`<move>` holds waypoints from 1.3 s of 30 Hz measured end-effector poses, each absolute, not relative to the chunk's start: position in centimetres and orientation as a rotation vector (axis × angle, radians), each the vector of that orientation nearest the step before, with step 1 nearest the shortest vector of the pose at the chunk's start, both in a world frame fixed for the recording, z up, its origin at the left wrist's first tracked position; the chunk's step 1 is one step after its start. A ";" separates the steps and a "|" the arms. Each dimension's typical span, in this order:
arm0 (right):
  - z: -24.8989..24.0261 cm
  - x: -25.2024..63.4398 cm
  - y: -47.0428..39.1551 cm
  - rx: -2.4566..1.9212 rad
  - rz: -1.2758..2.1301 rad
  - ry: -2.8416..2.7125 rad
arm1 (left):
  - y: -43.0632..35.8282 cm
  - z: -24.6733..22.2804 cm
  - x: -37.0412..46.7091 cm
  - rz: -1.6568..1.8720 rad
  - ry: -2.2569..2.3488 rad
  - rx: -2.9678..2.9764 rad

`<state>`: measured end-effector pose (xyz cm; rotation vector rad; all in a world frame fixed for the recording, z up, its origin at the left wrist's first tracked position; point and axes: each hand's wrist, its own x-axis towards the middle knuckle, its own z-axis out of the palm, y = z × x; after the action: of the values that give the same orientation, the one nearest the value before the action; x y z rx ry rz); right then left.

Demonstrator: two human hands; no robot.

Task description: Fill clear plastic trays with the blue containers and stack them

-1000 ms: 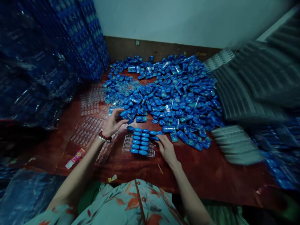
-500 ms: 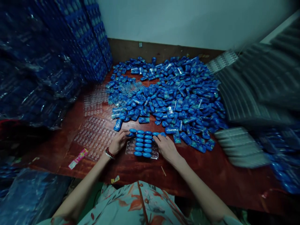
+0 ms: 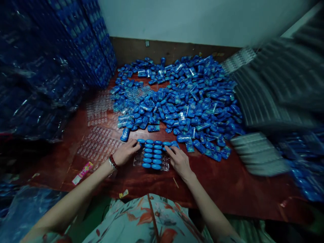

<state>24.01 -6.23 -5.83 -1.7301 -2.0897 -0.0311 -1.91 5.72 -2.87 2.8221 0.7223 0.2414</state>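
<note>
In front of me lies a clear plastic blister tray (image 3: 165, 165), its two middle columns filled with glossy blue oval pieces (image 3: 156, 156). Single blue ovals also sit at the two ends of its far row. My left hand (image 3: 126, 152), with beads and a silvery bracelet at the wrist, has its fingers bent together at the tray's far left corner, just below the blue oval (image 3: 141, 140) there. At the far right corner, the bent fingertips of my right hand (image 3: 180, 162) are against another blue oval (image 3: 166, 143). What either hand pinches is hidden.
A large heap of blue wrapped packets (image 3: 187, 98) spreads behind the tray. Clear blister sheets (image 3: 98, 145) lie at left beside a pink wrapper (image 3: 82, 173). Stacked blue packs (image 3: 48, 84) rise at left. Piled grey trays (image 3: 273, 94) stand at right.
The left hand has shifted slightly back from the tray's corner, and a blue piece at its fingertips no longer shows. The right fingers have drawn slightly nearer me. The whole view has tilted a little.
</note>
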 end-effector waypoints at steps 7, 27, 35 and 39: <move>-5.2 24.8 -5.6 -1.674 -0.053 -1.962 | 4.5 -2.7 -0.3 0.154 0.769 2.978; -3.8 28.1 3.5 -1.783 0.231 -1.882 | 1.2 -4.8 0.2 0.906 1.248 2.438; 0.6 18.4 -5.1 -1.496 0.919 -0.820 | -1.9 -0.3 1.4 0.981 0.973 1.771; 0.2 15.8 -7.7 -1.461 1.016 -0.633 | -4.0 -0.1 2.1 0.765 0.882 1.721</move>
<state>15.81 -7.68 0.17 -1.4611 -0.6325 1.0160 2.08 -4.05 -0.12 1.7206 0.8819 0.7647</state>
